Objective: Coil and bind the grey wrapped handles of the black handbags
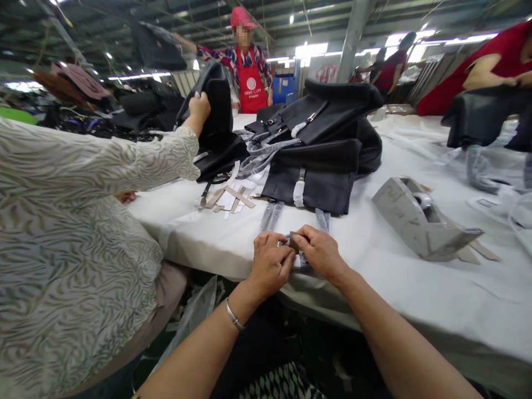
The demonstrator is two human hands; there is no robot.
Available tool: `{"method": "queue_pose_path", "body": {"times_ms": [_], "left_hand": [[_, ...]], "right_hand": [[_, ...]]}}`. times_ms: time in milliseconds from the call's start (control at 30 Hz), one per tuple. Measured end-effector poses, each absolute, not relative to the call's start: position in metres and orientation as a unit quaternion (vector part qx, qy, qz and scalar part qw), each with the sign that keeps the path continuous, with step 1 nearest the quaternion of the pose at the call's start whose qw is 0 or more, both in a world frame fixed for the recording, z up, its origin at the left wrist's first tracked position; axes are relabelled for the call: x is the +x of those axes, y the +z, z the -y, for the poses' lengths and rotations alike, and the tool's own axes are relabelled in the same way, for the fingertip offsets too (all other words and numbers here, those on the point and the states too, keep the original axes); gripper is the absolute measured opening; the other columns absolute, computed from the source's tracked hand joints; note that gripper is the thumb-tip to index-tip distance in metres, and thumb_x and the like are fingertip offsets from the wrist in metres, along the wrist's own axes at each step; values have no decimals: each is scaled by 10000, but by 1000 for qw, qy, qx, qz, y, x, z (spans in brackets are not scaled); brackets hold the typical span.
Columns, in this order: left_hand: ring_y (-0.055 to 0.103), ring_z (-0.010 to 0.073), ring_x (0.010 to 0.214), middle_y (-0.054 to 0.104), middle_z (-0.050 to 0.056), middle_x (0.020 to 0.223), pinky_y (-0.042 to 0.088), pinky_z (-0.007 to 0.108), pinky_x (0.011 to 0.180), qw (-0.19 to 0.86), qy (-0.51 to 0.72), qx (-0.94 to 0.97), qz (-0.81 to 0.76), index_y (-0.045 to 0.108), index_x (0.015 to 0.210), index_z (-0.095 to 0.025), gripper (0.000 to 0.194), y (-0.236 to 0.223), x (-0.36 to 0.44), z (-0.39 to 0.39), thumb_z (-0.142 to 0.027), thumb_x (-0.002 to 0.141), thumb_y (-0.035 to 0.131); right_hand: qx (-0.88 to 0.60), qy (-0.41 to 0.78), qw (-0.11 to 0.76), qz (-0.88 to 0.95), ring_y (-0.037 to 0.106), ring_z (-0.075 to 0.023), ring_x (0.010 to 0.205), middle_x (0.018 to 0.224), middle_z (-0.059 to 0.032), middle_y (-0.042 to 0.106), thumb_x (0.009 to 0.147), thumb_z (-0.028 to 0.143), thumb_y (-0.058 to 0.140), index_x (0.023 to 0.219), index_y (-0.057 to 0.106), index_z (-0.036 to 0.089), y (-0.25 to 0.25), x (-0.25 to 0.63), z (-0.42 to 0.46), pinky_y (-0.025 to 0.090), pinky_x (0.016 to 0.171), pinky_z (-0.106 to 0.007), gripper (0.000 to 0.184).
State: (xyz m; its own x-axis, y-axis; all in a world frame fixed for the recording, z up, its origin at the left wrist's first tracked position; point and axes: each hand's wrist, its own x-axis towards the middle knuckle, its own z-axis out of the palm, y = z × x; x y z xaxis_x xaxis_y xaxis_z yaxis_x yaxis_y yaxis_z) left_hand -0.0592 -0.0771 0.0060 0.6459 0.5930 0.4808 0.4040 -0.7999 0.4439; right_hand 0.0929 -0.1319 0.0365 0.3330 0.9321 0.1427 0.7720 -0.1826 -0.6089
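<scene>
Both my hands meet at the near edge of a white table. My left hand, with a silver bangle at the wrist, is closed in a pinch on a wrapped bag strap. My right hand pinches the same strap end, where a small brown piece shows between the fingers. The strap runs up to a black handbag lying flat just beyond my hands, with other wrapped straps hanging from it.
A grey tape dispenser sits to the right. Brown card strips lie left of the bag. More black bags are piled behind. A co-worker in a patterned sleeve at my left lifts a black bag. Other people stand across the table.
</scene>
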Motion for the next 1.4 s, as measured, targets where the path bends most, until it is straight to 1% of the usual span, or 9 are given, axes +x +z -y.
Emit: {"method": "queue_pose_path", "body": {"times_ms": [133,367,533,633,733,900,1133,1300,1400], "left_hand": [[470,234,1022,595,38,1005,341,440,909,161,326,879,-308,714,705,-241,130,6,-55,76,-259,821,657],[490,225,990,591,26,969,354,417,890,193,333,859,-337,718,694,-266,113,5,-54,72,-322,791,706],[525,200,885,598,15,867,381,376,841,200,341,852,-344,621,811,-195,169,6,-54,69,-321,765,724],[531,204,933,618,15,924,373,382,872,207,334,868,-304,637,926,-221,163,7,-57,68,-308,801,692],[524,211,996,627,20,991,357,392,902,212,321,888,-251,689,854,-255,41,5,-61,65,-280,831,667],[511,215,1018,625,40,1022,371,387,905,209,328,895,-217,710,820,-236,64,1,-64,62,-240,842,651],[512,205,1005,641,55,1022,398,386,932,222,294,915,-166,717,944,-246,173,6,-69,58,-253,906,548],[528,197,1006,646,64,1015,389,384,977,236,290,920,-116,722,970,-199,286,11,-71,54,-93,799,519],[546,191,1002,648,67,1005,386,387,985,251,280,920,-112,729,964,-194,273,15,-72,54,-128,817,508]], "right_hand": [[-732,138,330,580,579,-156,776,812,0,662,902,345,492,816,616,221,32,94,135,362,698,-264,196],[-690,155,383,595,571,-155,760,779,-4,644,893,344,509,786,623,212,27,94,139,395,701,-254,204],[-659,182,395,614,548,-146,693,714,1,611,877,324,532,735,622,201,31,96,142,400,651,-248,208],[-626,204,413,629,560,-150,707,728,-8,618,876,310,536,741,639,193,33,97,147,419,665,-254,206],[-600,213,431,639,576,-156,725,735,-16,630,875,298,554,763,667,192,33,98,151,437,692,-270,191],[-572,206,451,654,602,-167,740,761,-28,664,877,297,577,782,693,199,30,99,154,466,716,-298,179],[-549,168,438,691,635,-189,766,773,-33,712,884,329,580,806,726,223,28,101,156,480,771,-357,197],[-520,108,413,740,671,-201,802,835,-27,751,889,312,581,856,738,247,20,104,161,460,819,-401,173],[-507,75,392,764,668,-190,809,889,-29,751,899,270,569,878,736,247,17,105,164,453,809,-397,170]]}}
